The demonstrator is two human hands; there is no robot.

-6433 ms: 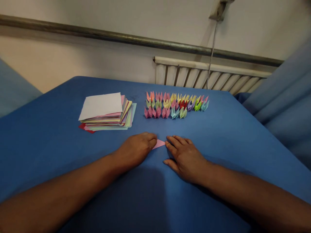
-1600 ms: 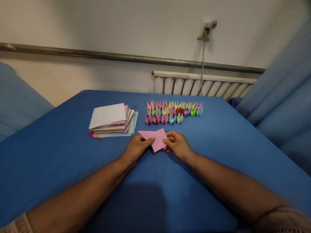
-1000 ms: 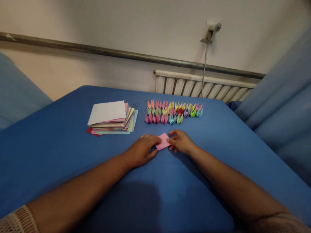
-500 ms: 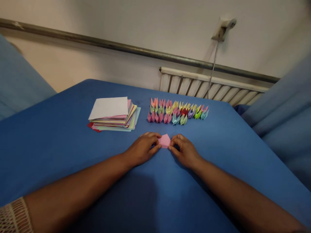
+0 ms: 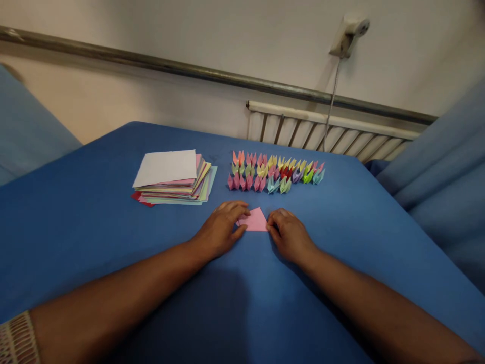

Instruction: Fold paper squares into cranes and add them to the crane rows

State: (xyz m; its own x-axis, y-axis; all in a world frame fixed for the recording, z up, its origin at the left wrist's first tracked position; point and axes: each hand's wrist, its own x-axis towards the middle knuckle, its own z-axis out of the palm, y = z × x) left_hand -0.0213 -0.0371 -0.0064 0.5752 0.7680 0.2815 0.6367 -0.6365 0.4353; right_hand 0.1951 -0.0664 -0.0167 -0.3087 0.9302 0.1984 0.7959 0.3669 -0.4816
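Observation:
A folded piece of pink paper (image 5: 256, 220) lies on the blue table in front of me, with a pointed top and a straight lower edge. My left hand (image 5: 223, 228) is at its left end, fingers curled over the top and thumb at the lower edge, covering part of that end. At the right corner, my right hand (image 5: 288, 233) pinches the paper between thumb and bent fingers. Just beyond the hands stand several rows of small folded paper cranes (image 5: 260, 183) in pink, yellow, green, red, purple and light blue.
To the left rests a thick stack of coloured paper sheets (image 5: 166, 169), a white one on top. The blue-covered table (image 5: 94, 222) meets a wall with a metal pipe (image 5: 212, 75) and a radiator (image 5: 295, 129). Blue curtains (image 5: 450, 187) hang at both sides.
More of the pink paper shows between my hands, and its outline is wider. My left hand has shifted slightly left with its fingers looser; my right hand stays at the right corner.

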